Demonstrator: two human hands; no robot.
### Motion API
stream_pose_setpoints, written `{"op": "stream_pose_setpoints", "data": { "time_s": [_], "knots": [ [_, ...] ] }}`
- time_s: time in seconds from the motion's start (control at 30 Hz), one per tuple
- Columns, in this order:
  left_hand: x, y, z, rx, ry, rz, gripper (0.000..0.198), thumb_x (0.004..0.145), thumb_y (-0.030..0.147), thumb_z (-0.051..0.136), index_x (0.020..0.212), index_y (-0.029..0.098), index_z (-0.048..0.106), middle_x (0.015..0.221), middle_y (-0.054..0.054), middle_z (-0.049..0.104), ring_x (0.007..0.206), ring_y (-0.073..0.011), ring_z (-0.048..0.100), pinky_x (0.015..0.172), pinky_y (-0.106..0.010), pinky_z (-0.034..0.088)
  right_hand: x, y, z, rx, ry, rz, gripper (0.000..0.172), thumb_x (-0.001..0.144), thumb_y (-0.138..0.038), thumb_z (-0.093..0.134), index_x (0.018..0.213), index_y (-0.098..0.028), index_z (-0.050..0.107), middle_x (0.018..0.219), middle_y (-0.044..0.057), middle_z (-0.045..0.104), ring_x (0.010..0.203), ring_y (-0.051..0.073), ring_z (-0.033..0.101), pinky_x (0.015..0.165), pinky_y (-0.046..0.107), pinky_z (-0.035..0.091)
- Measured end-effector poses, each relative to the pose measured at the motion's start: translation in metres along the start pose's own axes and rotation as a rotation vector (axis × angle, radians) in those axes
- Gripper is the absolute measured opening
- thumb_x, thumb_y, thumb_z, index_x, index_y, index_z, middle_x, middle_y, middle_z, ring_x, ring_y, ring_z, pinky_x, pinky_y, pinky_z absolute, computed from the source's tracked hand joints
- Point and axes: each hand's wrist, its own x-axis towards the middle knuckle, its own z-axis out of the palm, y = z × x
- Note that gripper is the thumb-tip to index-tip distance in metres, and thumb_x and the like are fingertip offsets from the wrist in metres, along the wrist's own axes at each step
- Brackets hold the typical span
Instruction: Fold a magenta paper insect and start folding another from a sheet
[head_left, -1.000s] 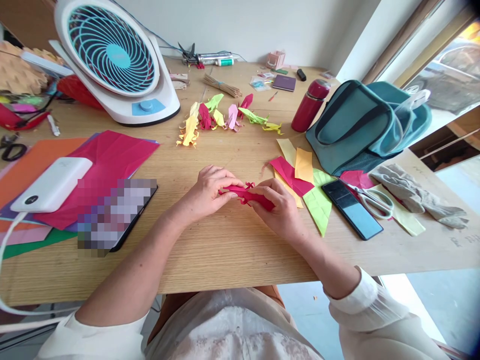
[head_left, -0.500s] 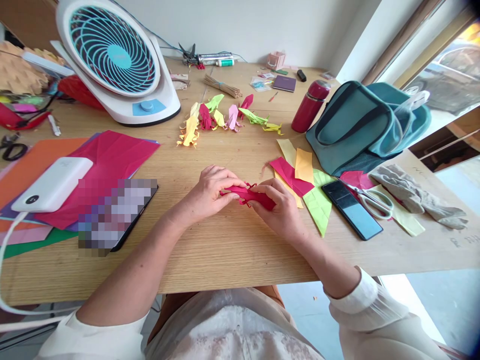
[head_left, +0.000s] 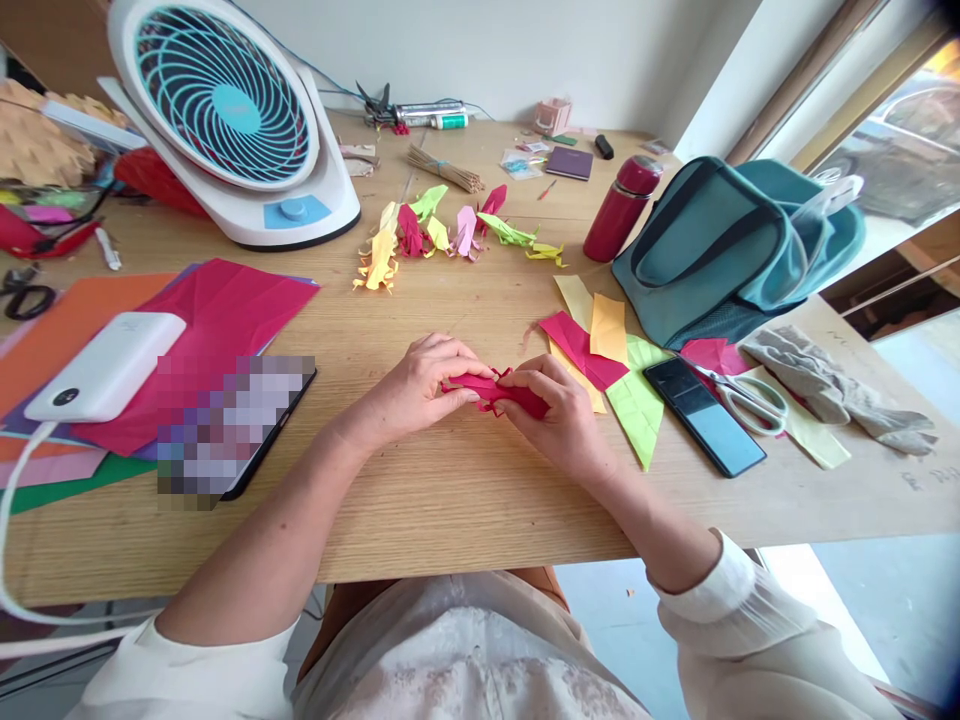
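Note:
Between my two hands, just above the wooden table (head_left: pixel 465 500), is a dark pink folded paper figure (head_left: pixel 480 385) with thin curled strips sticking out near its middle. My left hand (head_left: pixel 424 385) pinches its left end between thumb and fingers. My right hand (head_left: pixel 551 405) grips the right part, its thumb and fingertips close to the curled strips. My fingers cover parts of the figure. Beyond my hands stand several finished-looking folded paper figures, among them an orange one (head_left: pixel 377 262), a pink one (head_left: pixel 466 232) and a yellow one (head_left: pixel 546 254).
Paper scraps (head_left: pixel 585 350), a dark phone (head_left: pixel 705 415), scissors (head_left: pixel 750 400) and grey gloves (head_left: pixel 832 390) lie right. Behind them stand a red flask (head_left: pixel 622 210) and teal bag (head_left: pixel 701 250). Left are coloured sheets (head_left: pixel 247 300), a white power bank (head_left: pixel 105 365), another phone (head_left: pixel 240 430) and a fan (head_left: pixel 292 215).
Almost nothing differs. Both hands keep their hold on the pink paper figure, with only a very slight shift of the fingers and of the view.

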Motion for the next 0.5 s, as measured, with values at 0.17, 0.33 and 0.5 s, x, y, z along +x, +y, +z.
{"op": "stream_pose_setpoints", "data": {
  "time_s": [0.17, 0.33, 0.5],
  "knots": [
    [0.001, 0.002, 0.003, -0.011, 0.007, -0.008, 0.024, 0.093, 0.018, 0.065, 0.113, 0.025, 0.075, 0.105, -0.006, 0.071, 0.106, -0.0231, 0.06, 0.101, -0.041, 0.046, 0.001, 0.0, -0.002, -0.011, -0.004, -0.004, 0.011, 0.094, -0.027, 0.071, 0.104, -0.025, 0.07, 0.098, 0.006, 0.066, 0.091, 0.02, 0.067, 0.079, 0.035, 0.057],
    [0.0, 0.002, 0.005, 0.0, 0.038, 0.013, 0.023, 0.093, 0.018, 0.065, 0.114, 0.023, 0.074, 0.106, -0.006, 0.071, 0.107, -0.0231, 0.06, 0.101, -0.04, 0.046, 0.003, -0.001, -0.01, -0.052, -0.064, -0.016, 0.024, 0.09, -0.028, 0.075, 0.112, -0.024, 0.068, 0.105, 0.008, 0.065, 0.095, 0.022, 0.066, 0.081, 0.036, 0.057],
    [0.0, 0.004, 0.005, 0.036, 0.07, 0.042, 0.023, 0.094, 0.018, 0.065, 0.114, 0.023, 0.073, 0.107, -0.006, 0.071, 0.111, -0.0237, 0.06, 0.103, -0.041, 0.046, 0.004, -0.001, -0.015, -0.108, -0.065, -0.009, 0.023, 0.09, -0.025, 0.073, 0.112, -0.025, 0.068, 0.105, 0.008, 0.066, 0.095, 0.023, 0.068, 0.08, 0.035, 0.057]
  ]
}}
